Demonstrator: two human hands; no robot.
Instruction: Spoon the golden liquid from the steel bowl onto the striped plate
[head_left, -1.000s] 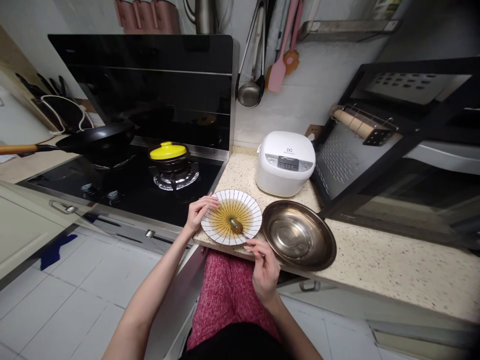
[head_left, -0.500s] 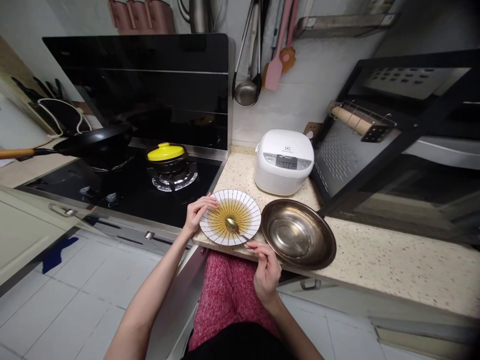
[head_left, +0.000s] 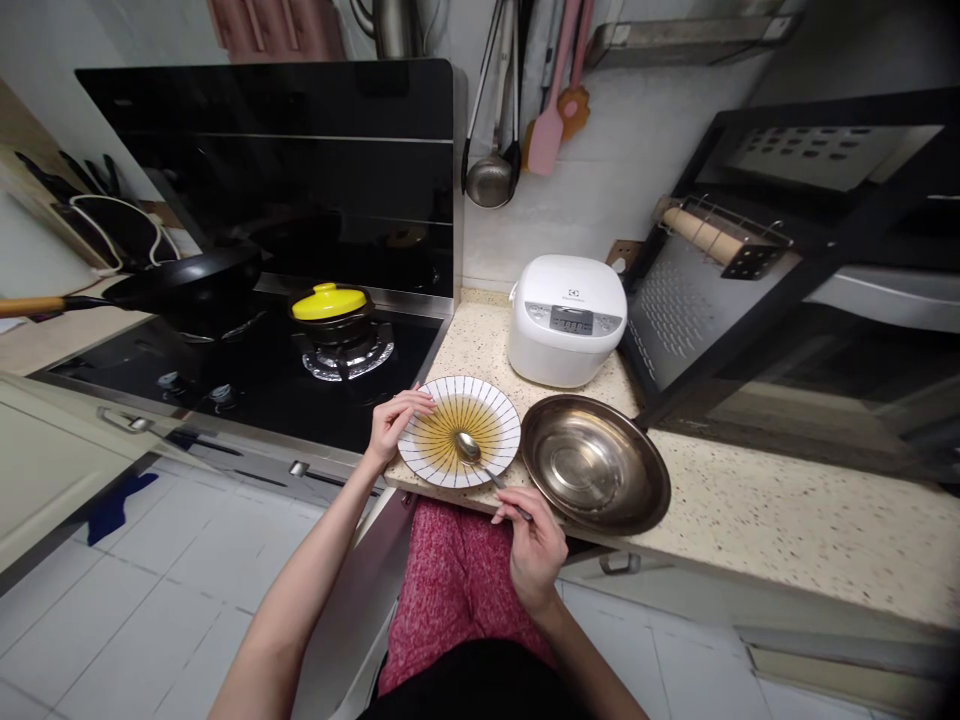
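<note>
A white plate with dark radiating lines point(head_left: 499, 412) lies at the counter's front edge, with yellowish-brown liquid point(head_left: 436, 432) in its middle. My left hand point(head_left: 393, 420) holds the plate's left rim, its fingers laid over the edge. In my right hand point(head_left: 537, 545) the handle of a metal spoon point(head_left: 469, 449) is pinched. The spoon's bowl is in the liquid near the plate's centre, and its handle slants over the near rim.
Right of the plate stands a metal basin point(head_left: 637, 475), with a white rice cooker point(head_left: 568, 330) behind. On the stove point(head_left: 255, 370) at left are a yellow-lidded pot point(head_left: 330, 303) and a black wok point(head_left: 187, 285). Utensils point(head_left: 491, 180) hang on the wall.
The spoon's bowl has shifted slightly to the right in the liquid, and my right hand has moved a little along with it. My left hand stays on the plate's rim.
</note>
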